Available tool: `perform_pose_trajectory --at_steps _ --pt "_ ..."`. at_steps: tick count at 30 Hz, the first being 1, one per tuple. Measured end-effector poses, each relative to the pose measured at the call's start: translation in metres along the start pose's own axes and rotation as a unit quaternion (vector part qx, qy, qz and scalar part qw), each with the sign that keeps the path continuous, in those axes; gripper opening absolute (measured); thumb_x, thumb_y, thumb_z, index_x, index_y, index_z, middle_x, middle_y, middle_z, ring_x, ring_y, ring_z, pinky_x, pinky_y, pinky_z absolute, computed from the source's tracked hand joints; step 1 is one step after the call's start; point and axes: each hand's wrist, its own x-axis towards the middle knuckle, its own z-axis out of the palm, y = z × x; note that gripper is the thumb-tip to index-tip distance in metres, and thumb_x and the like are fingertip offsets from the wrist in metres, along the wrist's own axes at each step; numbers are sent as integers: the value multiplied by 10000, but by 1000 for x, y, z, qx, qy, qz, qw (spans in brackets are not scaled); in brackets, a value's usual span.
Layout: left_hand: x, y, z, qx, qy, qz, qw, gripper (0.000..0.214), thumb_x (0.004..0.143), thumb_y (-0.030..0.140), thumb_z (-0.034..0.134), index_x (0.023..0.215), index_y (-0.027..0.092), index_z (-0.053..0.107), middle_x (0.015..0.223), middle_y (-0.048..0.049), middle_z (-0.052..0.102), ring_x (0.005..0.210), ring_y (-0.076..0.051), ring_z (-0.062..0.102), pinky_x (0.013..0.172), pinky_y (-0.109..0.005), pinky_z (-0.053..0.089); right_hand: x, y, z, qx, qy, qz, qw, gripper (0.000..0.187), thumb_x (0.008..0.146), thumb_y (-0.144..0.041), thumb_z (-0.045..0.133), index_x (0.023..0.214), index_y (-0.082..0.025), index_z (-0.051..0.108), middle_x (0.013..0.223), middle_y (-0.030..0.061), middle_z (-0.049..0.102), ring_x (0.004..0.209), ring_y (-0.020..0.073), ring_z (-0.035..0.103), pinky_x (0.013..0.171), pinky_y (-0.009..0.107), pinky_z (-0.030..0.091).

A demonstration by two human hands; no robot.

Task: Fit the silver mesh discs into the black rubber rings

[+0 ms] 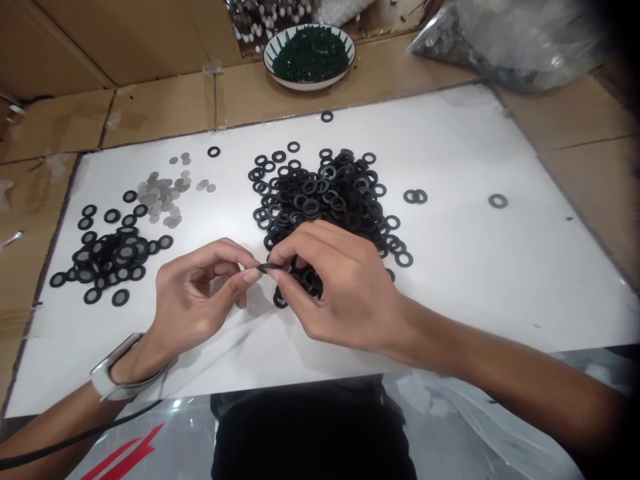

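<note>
Between my two hands, a black rubber washer (270, 267) is held almost edge-on above the white board. My left hand (200, 287) pinches its left side between thumb and forefinger; my right hand (345, 287) pinches the right side. Whether a disc sits inside this washer cannot be seen. Behind my right hand spreads a large heap of black washers (320, 193), partly covered by the fingers. Small grey mesh-like discs (160, 193) lie loose at the upper left. Nearer the left edge is a pile of washers with grey discs in their centres (113, 257).
A patterned plate (270, 63) of dark green bits stands on the cardboard behind the white board (460, 280). At the back right lies a clear plastic bag (510, 47). Stray washers (497, 201) lie on the right. A black cable (80, 437) crosses near my left forearm.
</note>
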Motion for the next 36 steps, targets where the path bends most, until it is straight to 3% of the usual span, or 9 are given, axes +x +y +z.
perform_pose_trajectory --at_steps 8,17,31,36 --pt "0 -2 0 10 -3 -21 1000 37 1021 200 802 988 196 788 791 -2 722 537 -82 643 511 -220 506 2 2 -3 53 -27 20 998 59 1037 -205 679 1028 -166 722 1013 50 786 930 197 694 819 353 540" --pt "0 -2 1 13 -1 -25 1000 37 1015 210 811 985 201 791 808 -10 731 546 -89 647 507 -225 514 0 0 1 -7 -14 19 1000 85 1058 -210 637 1040 -179 714 1029 61 803 925 213 691 792 371 530" --pt "0 -1 2 19 -7 -45 999 66 1020 263 811 983 210 800 738 -3 712 537 -89 634 492 -188 510 3 3 0 69 -42 38 996 59 1010 -160 655 996 -193 702 965 37 755 905 192 671 805 346 534" --pt "-1 -1 0 14 7 -48 999 61 994 251 837 979 197 810 724 2 715 526 -101 643 483 -190 522 6 2 -2 100 -29 82 991 4 978 -201 715 978 -205 716 969 16 759 922 181 699 810 318 556"
